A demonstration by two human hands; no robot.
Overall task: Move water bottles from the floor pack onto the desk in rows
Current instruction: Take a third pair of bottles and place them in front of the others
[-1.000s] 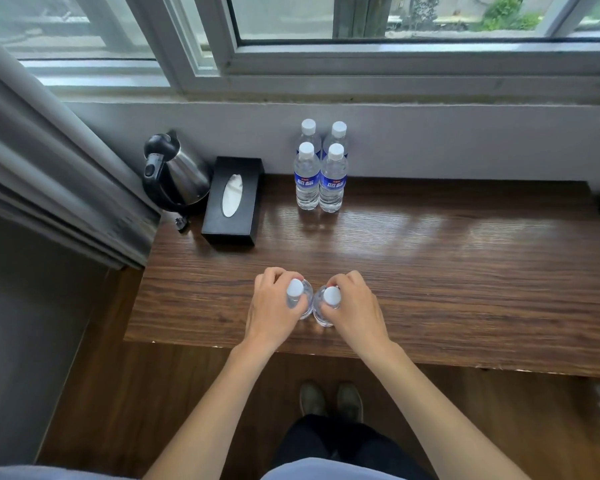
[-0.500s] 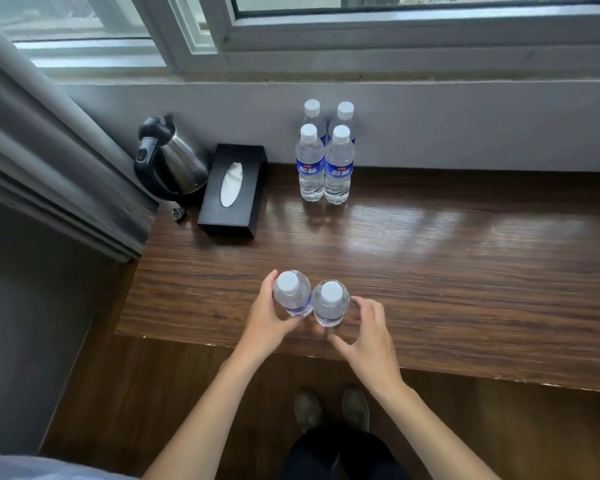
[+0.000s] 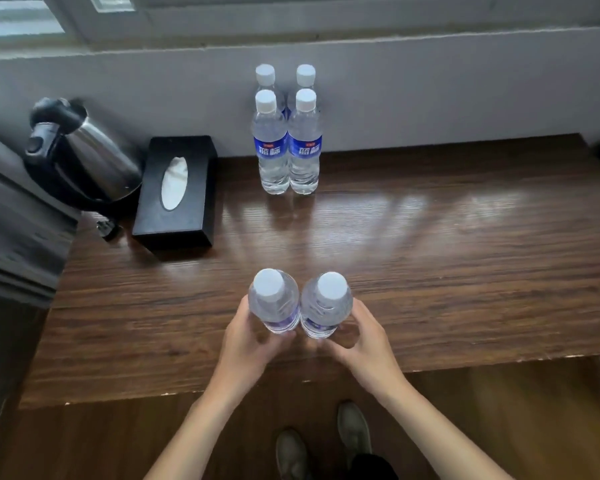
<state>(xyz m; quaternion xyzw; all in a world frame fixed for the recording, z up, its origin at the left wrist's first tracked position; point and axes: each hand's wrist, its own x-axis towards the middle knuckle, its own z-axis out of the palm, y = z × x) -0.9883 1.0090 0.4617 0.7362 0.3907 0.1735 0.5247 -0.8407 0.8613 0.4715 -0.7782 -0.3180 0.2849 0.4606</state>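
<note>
Item one: my left hand [image 3: 248, 344], fingers curled round the lower body of the left bottle [image 3: 274, 303]. Item two: my right hand [image 3: 364, 341], wrapped likewise round the right bottle [image 3: 326, 304]. Both bottles upright, long axes vertical, caps toward the camera, sides touching or nearly so; they sit over the near part of the counter [image 3: 430, 271], whether resting on it or just lifted I cannot tell, since their bases are hidden behind their own bodies and my fingers. Item three: four bottles [image 3: 286, 147] in a two-by-two block at the counter's far edge against the wall, straight ahead of the held pair and well apart from it. The coming move, as I judge it, turns on that line: the pair goes forward, away from me, to stand just in front of the block, each hand equally near its own column. Item four: tissue box [image 3: 175, 192] left of the block; kettle [image 3: 80, 157] further left, blurred. The floor pack is out of view; only my shoes [image 3: 326, 441] show below the counter's edge.
</note>
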